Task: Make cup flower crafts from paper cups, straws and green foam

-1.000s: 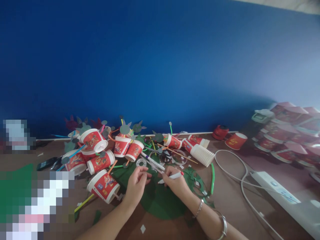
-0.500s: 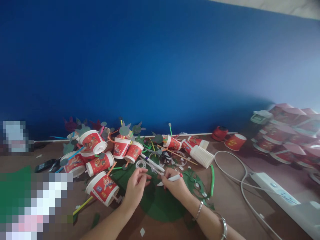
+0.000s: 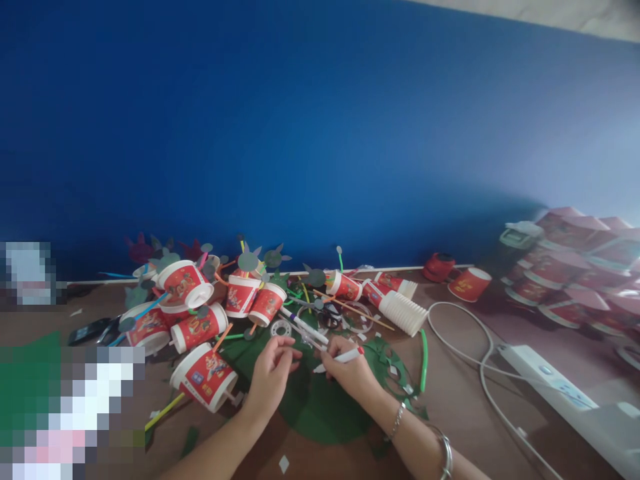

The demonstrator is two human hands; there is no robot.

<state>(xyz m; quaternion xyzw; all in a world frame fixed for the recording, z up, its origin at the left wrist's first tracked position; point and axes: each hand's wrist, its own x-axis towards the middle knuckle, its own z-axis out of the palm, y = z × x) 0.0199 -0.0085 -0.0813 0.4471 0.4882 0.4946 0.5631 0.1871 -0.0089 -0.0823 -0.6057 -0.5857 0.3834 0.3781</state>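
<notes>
Your right hand (image 3: 351,371) is closed around a white marker with a red cap (image 3: 341,358), which lies across your fingers with its tip pointing left, toward your other hand. Your left hand (image 3: 271,375) sits just beside it with the fingers curled and the thumb and forefinger pinched together; something small seems to be held there, but you cannot tell what it is from this view. Both hands hover over a dark green felt sheet (image 3: 320,407) spread on the brown surface (image 3: 450,407), and the marker's tip is above the sheet's far part. A bracelet (image 3: 397,420) circles your right wrist.

Just beyond your fingers lie a second white pen (image 3: 305,327) and a roll of clear tape (image 3: 281,327). To the right of your right hand the felt is cut into rings and scraps (image 3: 395,373), with a green straw (image 3: 424,360) beside them. Left of your left hand a red paper cup (image 3: 204,377) lies on its side with a straw through it, and farther left and behind it is a heap of similar cups (image 3: 200,300) stuck with coloured straws and grey discs. A stack of white cups (image 3: 403,312) lies on its side farther right. A white cable (image 3: 480,373) runs to a power strip (image 3: 547,373) at the near right, against a blue wall (image 3: 320,133).
</notes>
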